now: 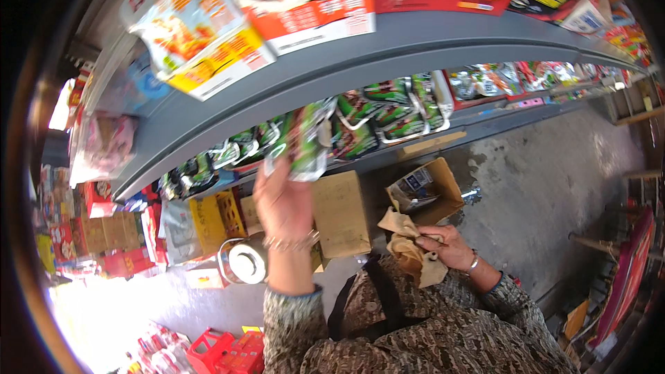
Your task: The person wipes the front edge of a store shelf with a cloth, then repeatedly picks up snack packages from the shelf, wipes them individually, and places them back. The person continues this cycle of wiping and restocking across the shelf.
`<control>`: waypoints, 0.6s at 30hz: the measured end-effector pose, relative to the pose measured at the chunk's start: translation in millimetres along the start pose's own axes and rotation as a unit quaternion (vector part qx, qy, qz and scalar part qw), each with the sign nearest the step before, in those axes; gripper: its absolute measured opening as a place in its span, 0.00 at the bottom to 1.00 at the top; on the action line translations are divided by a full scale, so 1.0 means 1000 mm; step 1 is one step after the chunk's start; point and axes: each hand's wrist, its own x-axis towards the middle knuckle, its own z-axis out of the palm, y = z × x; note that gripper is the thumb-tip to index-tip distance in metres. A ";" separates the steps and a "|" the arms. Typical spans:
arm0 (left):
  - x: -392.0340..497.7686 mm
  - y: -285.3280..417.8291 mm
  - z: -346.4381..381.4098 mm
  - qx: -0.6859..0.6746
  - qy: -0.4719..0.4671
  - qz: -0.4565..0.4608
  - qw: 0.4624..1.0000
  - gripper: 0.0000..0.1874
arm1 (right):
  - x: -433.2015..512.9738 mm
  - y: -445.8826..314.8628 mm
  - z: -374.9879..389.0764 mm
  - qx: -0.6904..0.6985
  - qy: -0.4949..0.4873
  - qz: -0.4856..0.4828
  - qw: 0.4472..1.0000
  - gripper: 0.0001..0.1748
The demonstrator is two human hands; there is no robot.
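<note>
My left hand reaches up to the lower shelf and holds a green snack packet by its lower end, slightly blurred. Rows of similar green packets lie on the shelf on both sides of it. Lower right, in front of my body, my right hand grips a crumpled tan cloth. Just beyond the cloth, an open cardboard box on the floor has some packaging inside.
The grey shelf edge curves above, with bagged foods on top. Below stand a closed cardboard box, a white-lidded container and a yellow carton. Red crates and bottles sit lower left. A magenta-edged panel leans at right.
</note>
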 end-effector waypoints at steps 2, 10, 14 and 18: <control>0.020 -0.019 0.010 0.043 -0.024 -0.030 0.998 0.08 | 0.001 0.002 -0.001 0.031 -0.006 0.033 0.999 0.16; 0.045 0.024 -0.023 0.438 0.179 0.114 0.874 0.14 | 0.002 0.008 0.000 0.111 0.004 0.047 0.993 0.15; 0.092 0.073 -0.063 0.360 0.296 0.158 0.871 0.18 | 0.003 0.011 0.003 0.061 -0.002 0.056 0.997 0.15; 0.125 0.098 -0.084 0.175 0.282 0.021 0.943 0.07 | 0.006 0.009 0.009 0.009 -0.017 0.045 0.999 0.16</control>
